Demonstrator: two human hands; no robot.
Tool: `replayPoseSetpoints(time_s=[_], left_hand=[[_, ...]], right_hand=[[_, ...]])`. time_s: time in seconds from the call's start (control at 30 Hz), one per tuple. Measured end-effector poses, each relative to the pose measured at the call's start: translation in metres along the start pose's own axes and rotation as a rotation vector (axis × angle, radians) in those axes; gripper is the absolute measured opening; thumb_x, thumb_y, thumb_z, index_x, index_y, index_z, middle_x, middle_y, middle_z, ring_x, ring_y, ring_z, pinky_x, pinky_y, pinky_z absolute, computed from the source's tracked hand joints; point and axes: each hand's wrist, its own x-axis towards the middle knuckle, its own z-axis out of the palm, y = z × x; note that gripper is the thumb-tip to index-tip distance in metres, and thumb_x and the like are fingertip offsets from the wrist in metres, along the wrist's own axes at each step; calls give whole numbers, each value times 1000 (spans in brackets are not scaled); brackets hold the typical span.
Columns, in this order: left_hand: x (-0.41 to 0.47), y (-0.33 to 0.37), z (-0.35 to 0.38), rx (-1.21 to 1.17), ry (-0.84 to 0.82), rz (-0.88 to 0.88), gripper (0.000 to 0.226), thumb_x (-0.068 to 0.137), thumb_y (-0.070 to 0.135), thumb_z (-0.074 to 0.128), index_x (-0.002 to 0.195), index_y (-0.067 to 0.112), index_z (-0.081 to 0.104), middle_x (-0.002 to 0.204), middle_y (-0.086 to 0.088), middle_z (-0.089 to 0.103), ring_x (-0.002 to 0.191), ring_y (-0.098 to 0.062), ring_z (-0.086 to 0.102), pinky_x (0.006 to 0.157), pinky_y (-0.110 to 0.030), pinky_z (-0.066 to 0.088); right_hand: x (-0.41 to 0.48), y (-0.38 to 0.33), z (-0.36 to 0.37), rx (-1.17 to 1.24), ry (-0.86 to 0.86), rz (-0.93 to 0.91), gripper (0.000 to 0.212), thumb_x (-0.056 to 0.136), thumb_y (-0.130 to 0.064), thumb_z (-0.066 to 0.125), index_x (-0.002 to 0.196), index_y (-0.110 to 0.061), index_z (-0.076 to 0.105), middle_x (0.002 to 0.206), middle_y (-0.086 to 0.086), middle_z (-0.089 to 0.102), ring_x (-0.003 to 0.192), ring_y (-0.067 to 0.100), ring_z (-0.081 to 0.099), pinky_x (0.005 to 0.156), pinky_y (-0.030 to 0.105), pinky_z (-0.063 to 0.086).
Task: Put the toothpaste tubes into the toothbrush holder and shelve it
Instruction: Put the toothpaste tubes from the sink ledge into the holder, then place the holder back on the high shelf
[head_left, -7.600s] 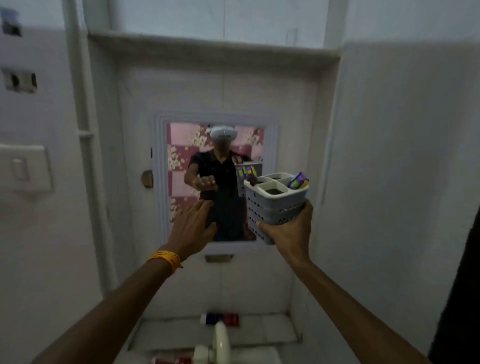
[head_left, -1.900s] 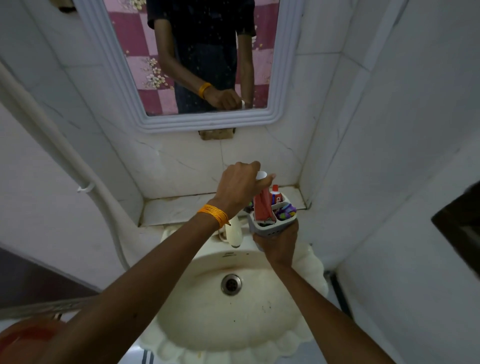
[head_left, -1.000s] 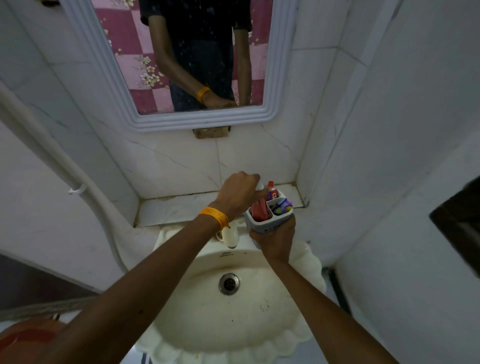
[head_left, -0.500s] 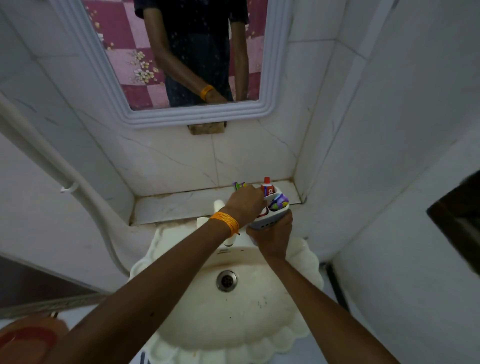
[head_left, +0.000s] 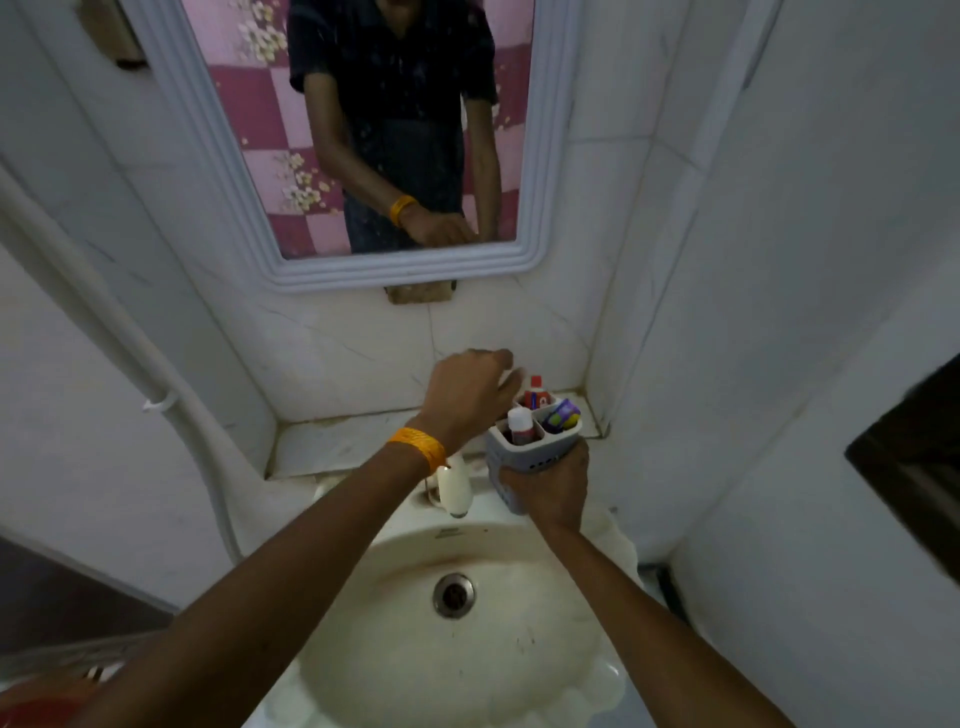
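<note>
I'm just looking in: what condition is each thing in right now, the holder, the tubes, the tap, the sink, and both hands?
Toothbrush holder: upright, held over the sink's back edge.
White-capped tube: capped, standing in the near-left compartment.
Red-capped tube: capped, standing in the far compartment.
Purple pack: tucked in the right compartment.
Tap: no water running.
Sink: dry-looking, drain open.
Left hand: empty, above the holder.
Right hand: gripping the holder.

Home bathroom, tiled walls (head_left: 779, 260), framed mirror (head_left: 540, 156), washbasin (head_left: 415, 665), tap (head_left: 453, 488)
</note>
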Motion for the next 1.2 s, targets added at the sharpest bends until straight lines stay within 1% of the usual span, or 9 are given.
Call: replayPoseSetpoints(time_s=[0.17,0.4,0.53,0.63,0.73,0.93,1.03,1.13,1.2], left_hand=[[28,-37,-69,-30,293,-67,30,97,39,45,99,15,63,88,-10,69,81,-31,64,64,-37,50],[74,-34,-169,4,582,-39,29,96,36,44,88,12,58,83,-11,62,71,-27,55,55,-39,47],[90,-26,-219,50,716,24,31,96,35,46,103,10,63,95,-11,67,83,-28,59,67,-38,48],[104,-22,-265,131,801,48,34,95,37,42,108,14,64,99,-7,68,90,-25,59,72,-32,39],[113,-14,-309,142,840,81,41,94,39,30,103,15,62,104,-6,67,94,-25,57,77,-35,46],[123,1,-374,168,910,97,31,95,33,48,102,7,63,96,-13,68,89,-29,58,74,-40,47],[127,7,-401,158,941,124,33,95,32,50,108,5,64,102,-15,69,96,-33,61,78,-43,50],[132,14,-425,189,971,147,34,95,34,49,109,6,64,104,-14,69,97,-32,61,79,-42,49],[136,17,-440,203,1002,159,34,95,34,49,108,7,64,104,-13,70,96,-31,61,79,-41,48]], right_hand=[[25,-49,-21,77,54,-66,114,36,-53,92,138,-13,59,129,5,73,117,25,73,94,46,63],[57,-195,-68,225,148,-302,113,36,-55,88,134,-7,58,127,9,71,114,28,71,96,48,62],[66,-266,-94,248,184,-435,116,39,-57,93,136,-5,57,130,10,70,116,28,71,95,46,63],[69,-323,-114,261,204,-515,110,53,-33,107,142,-2,51,135,9,66,119,23,67,96,39,62],[69,-375,-135,293,228,-586,104,59,-21,106,143,-5,47,124,-4,60,111,14,60,87,25,54],[59,-457,-168,337,282,-693,96,62,-25,104,138,-5,49,120,-3,60,105,15,62,75,20,53],[54,-493,-183,342,318,-730,100,58,-34,104,137,-8,48,123,0,62,108,18,65,84,31,60],[47,-524,-196,344,354,-770,111,47,-54,97,136,-10,47,127,4,64,111,20,67,89,41,65],[43,-542,-205,340,376,-792,107,51,-51,98,135,-10,47,128,5,63,112,21,67,91,43,65]])
